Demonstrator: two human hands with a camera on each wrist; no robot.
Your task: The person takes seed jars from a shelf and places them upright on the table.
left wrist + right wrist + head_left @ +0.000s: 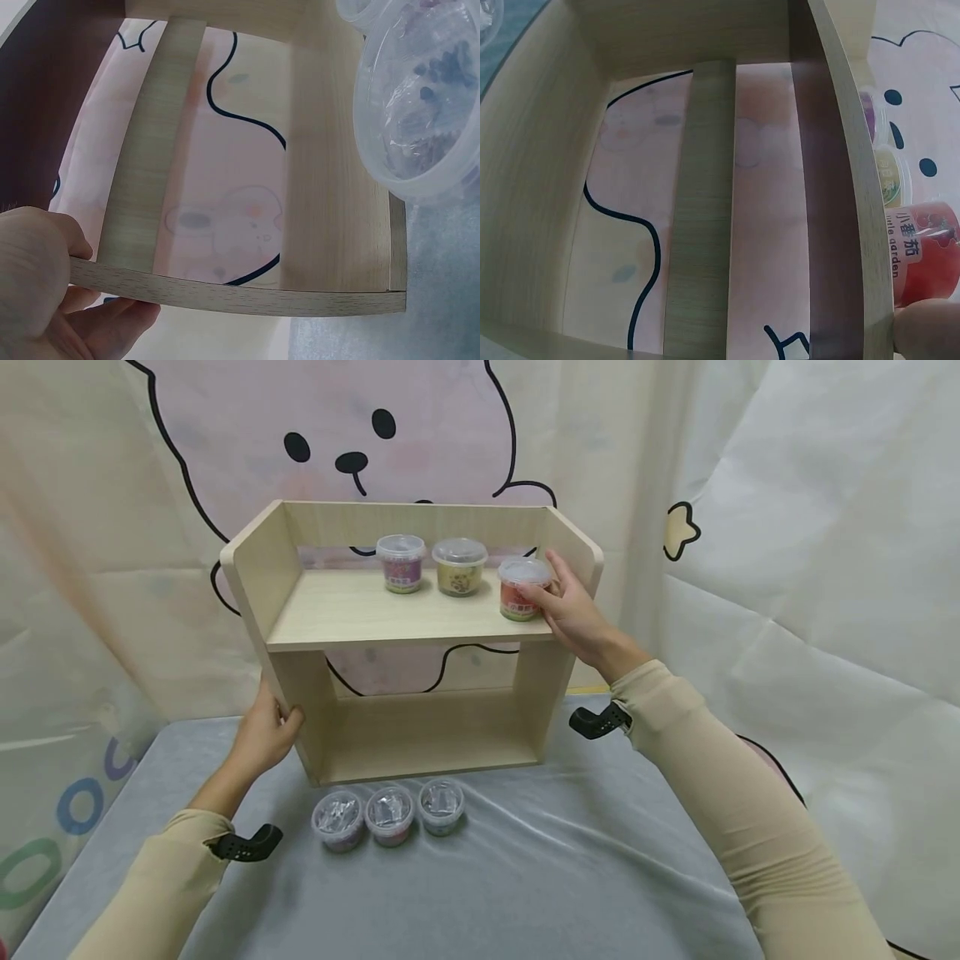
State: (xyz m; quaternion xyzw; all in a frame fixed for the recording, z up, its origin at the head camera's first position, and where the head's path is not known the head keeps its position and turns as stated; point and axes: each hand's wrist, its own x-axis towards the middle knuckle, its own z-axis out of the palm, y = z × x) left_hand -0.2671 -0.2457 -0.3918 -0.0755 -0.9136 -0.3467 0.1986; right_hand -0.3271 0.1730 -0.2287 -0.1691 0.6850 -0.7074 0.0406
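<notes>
A two-tier light wood shelf (pixel 337 631) stands tilted on the cloth. My left hand (pixel 264 731) grips its left side panel, thumb on the inner face and fingers outside, as the left wrist view shows. On the upper board, near the right end, my right hand (pixel 581 614) holds a small clear-lidded plastic cup with red contents (pixel 516 602), thumb in front. The right wrist view shows this red cup's printed label (pixel 905 247) beside a fingertip. Left of it on the same board are a yellow cup (pixel 459 578) and a purple cup (pixel 402 572).
Three more lidded cups sit in a row before the shelf: a left one (pixel 337 827), a middle one (pixel 390 822) and a right one (pixel 441 810). Grey cloth (pixel 525 877) covers the table. A printed curtain (pixel 600 435) hangs close behind.
</notes>
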